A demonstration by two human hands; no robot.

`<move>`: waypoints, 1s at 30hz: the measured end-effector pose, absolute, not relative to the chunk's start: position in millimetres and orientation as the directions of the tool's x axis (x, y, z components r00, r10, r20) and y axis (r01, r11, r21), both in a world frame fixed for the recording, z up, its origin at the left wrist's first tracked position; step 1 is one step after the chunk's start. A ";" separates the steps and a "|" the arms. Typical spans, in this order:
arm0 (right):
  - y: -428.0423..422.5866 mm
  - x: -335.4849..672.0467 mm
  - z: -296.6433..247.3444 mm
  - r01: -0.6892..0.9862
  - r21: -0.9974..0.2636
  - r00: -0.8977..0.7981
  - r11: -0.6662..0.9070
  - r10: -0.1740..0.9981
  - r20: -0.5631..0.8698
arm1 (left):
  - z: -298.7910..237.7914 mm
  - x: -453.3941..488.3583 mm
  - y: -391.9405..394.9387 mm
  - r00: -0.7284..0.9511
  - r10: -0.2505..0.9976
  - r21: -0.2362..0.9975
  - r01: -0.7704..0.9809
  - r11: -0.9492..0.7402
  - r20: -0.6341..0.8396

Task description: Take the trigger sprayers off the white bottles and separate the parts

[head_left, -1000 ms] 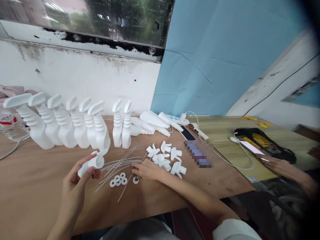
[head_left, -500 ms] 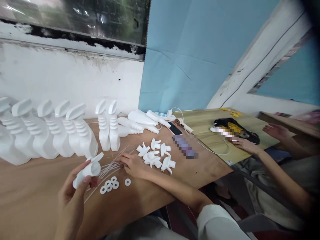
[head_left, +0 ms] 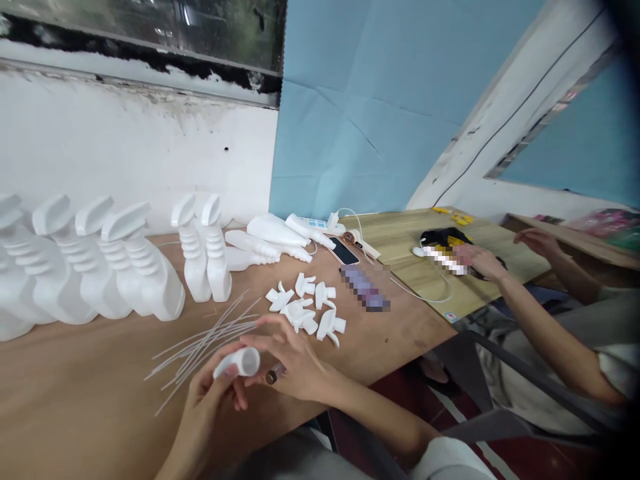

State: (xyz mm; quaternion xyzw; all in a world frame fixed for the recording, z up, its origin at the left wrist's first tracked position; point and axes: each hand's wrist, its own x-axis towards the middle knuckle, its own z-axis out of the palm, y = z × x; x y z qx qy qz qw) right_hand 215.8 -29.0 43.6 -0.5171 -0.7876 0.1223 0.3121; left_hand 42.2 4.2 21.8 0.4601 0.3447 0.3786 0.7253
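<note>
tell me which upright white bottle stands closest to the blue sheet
The upright bottle at the right end of the separate pair; its partner and the whole row stand farther left.

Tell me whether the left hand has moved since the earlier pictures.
Yes, rightward: the left hand was well left of the rightmost standing bottle; now it is almost directly below it in the view.

Dark window (head_left: pixel 145 23), reflecting bright lights, is located above stained white wall (head_left: pixel 125 140). Blue sheet (head_left: pixel 370 100) hangs alongside. Brown tabletop (head_left: pixel 65 387) adjoins wood-grain table (head_left: pixel 385 230). Floor (head_left: pixel 400 390): dark red.
</note>
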 end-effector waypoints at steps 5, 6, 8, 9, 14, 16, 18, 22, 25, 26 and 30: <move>-38.4 227.7 48.7 0.717 -0.561 -0.286 0.414 0.908 0.305 | 24.7 55.6 -4.8 0.597 0.782 0.954 -0.089 0.285 -0.178; -38.9 232.7 50.0 0.724 -0.589 -0.218 0.360 0.929 0.300 | 24.3 54.1 -4.7 0.611 0.775 0.967 -0.058 0.247 -0.161; -37.8 249.1 54.8 0.755 -0.628 -0.008 0.188 0.960 0.278 | 20.1 45.6 -2.5 0.577 0.810 0.993 0.017 0.113 -0.102; -36.1 260.6 58.3 0.777 -0.624 0.105 0.087 0.959 0.265 | 15.8 38.9 -0.7 0.533 0.844 0.997 0.079 0.025 -0.063; -16.5 334.8 73.3 0.903 -0.196 0.421 -0.382 0.876 0.236 | -25.6 -5.8 2.6 0.343 0.910 0.772 0.504 -0.386 0.231; -6.1 357.7 70.4 0.879 -0.095 0.477 -0.468 0.850 0.225 | -44.0 -20.2 -3.7 0.322 0.887 0.635 0.619 -0.462 0.332; 3.2 370.6 61.0 0.854 -0.042 0.515 -0.519 0.832 0.208 | -57.5 -29.1 -13.4 0.316 0.859 0.496 0.713 -0.496 0.403; 14.3 375.1 36.4 0.816 0.031 0.567 -0.577 0.810 0.148 | -66.0 -32.5 -29.8 0.327 0.817 0.282 0.823 -0.493 0.474; 14.7 374.4 30.2 0.818 0.025 0.570 -0.574 0.816 0.095 | -62.9 -28.3 -31.2 0.303 0.831 0.265 0.848 -0.458 0.468; 13.3 373.8 31.9 0.823 0.014 0.564 -0.567 0.821 0.084 | -61.6 -26.5 -29.9 0.301 0.837 0.272 0.849 -0.454 0.458; -0.8 355.0 48.5 0.848 -0.060 0.531 -0.527 0.841 0.107 | -59.8 -19.8 -22.7 0.347 0.838 0.302 0.817 -0.491 0.422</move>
